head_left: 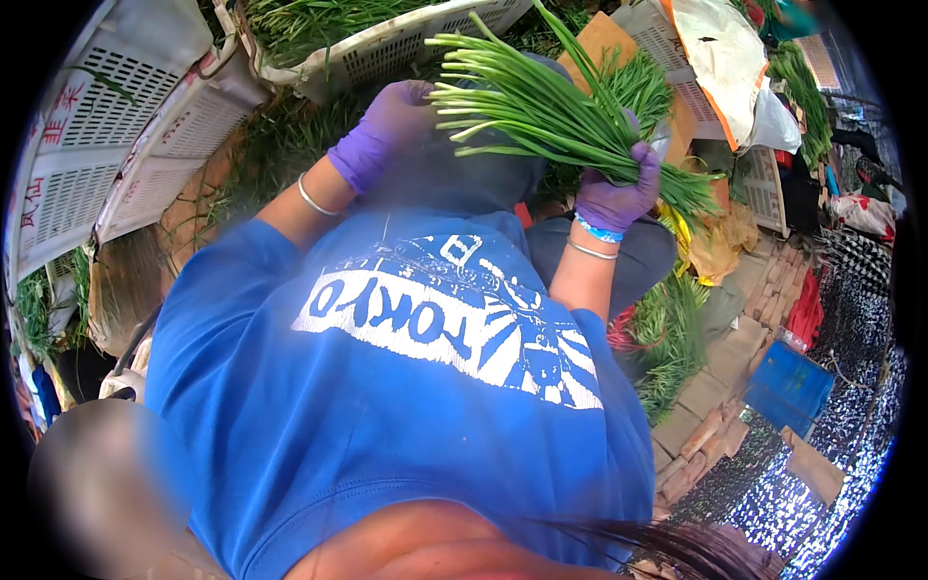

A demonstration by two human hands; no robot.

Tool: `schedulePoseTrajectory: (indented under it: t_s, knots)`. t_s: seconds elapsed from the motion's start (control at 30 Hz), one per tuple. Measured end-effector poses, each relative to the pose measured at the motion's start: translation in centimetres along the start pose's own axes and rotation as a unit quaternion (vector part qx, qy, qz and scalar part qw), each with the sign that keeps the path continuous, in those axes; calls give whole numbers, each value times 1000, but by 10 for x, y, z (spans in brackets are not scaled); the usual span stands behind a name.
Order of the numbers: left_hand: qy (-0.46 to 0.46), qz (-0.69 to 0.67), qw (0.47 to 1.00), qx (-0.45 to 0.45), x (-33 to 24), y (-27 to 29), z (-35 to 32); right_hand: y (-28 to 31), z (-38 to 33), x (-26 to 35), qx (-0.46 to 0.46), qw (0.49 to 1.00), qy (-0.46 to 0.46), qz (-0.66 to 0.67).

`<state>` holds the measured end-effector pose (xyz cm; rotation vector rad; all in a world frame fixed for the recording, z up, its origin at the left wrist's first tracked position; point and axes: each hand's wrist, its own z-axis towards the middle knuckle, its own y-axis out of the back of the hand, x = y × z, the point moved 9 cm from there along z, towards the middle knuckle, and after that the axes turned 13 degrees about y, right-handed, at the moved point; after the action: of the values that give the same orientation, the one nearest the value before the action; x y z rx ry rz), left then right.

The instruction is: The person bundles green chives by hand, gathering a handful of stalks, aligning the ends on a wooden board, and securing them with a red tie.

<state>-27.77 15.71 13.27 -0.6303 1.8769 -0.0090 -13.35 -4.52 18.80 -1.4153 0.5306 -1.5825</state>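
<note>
My right hand (623, 193), in a purple glove, is closed around a bunch of garlic chives (541, 116). Their pale cut ends fan out toward the left, and the green leaf tips stick out past the hand on the right. My left hand (394, 121), gloved in purple too, is beside the pale ends, a little apart from them. Its fingers are blurred and partly turned from sight, so I cannot make out their pose. Below both hands is my lap in dark trousers (483, 184).
White slatted crates (111, 126) stand on the left, and another crate (377, 53) full of greens is ahead. Loose leaves (280, 145) litter the ground. More bundled greens (667, 338) lie at my right, near a blue box (788, 387) and a white and orange sack (715, 58).
</note>
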Motion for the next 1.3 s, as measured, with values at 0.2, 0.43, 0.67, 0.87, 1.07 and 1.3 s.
schedulePoseTrajectory:
  t_s: [0.2, 0.43, 0.67, 0.87, 1.07, 1.3]
  knots:
    - [26, 1, 996, 81, -5, -3, -13, 2, 17, 41, 6, 997, 61, 46]
    - [-159, 251, 921, 254, -36, -85, -55, -23, 10, 34, 70, 993, 80, 45]
    - [76, -100, 977, 170, -7, -47, -32, 14, 8, 25, -252, 967, 0, 49]
    - [45, -131, 972, 189, -4, -43, -12, 40, 19, -8, -179, 927, -83, 319]
    - [-95, 36, 980, 169, -52, -102, -28, 59, 20, -5, -191, 931, -93, 295]
    - [-495, 476, 715, -131, -106, -169, -61, -1, 5, -17, -130, 900, -156, 387]
